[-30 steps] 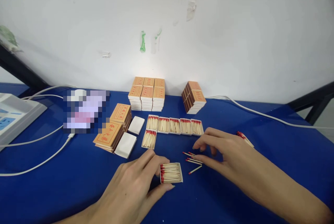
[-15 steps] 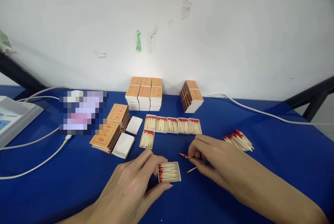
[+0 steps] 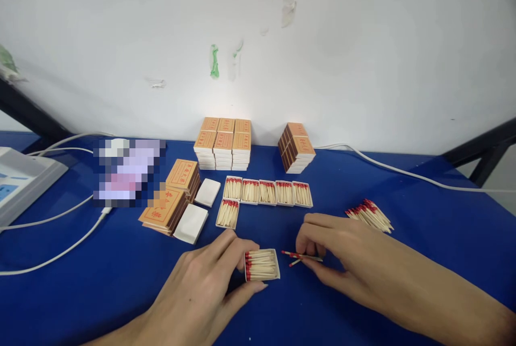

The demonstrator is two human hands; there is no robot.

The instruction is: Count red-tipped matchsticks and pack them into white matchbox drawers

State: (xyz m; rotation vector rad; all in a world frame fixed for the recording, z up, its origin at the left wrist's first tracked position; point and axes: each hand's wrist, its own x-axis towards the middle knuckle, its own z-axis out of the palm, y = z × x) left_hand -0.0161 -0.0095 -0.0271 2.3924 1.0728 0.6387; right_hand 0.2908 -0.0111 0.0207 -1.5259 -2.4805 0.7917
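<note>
My left hand (image 3: pixel 205 287) grips a small white tray of red-tipped matches (image 3: pixel 261 265) on the blue table (image 3: pixel 80 292), thumb on its near side and fingers on its far left. Just right of the tray, my right hand (image 3: pixel 342 254) pinches a few loose matches (image 3: pixel 300 256) that lie level, red tips pointing at the tray. One more match (image 3: pixel 294 263) lies on the cloth under them.
A row of filled match trays (image 3: pixel 266 192) and one more (image 3: pixel 228 213) sit behind. Orange matchbox sleeves (image 3: pixel 171 198), white trays (image 3: pixel 193 222), stacked boxes (image 3: pixel 223 143) (image 3: pixel 297 147), a loose match pile (image 3: pixel 371 214), white cables (image 3: pixel 52 217) and a grey device (image 3: pixel 20 179) surround them.
My right hand gathered loose matches off the cloth, pinched them and brought them toward the tray. The match pile at right came into view. My left hand stayed on the tray.
</note>
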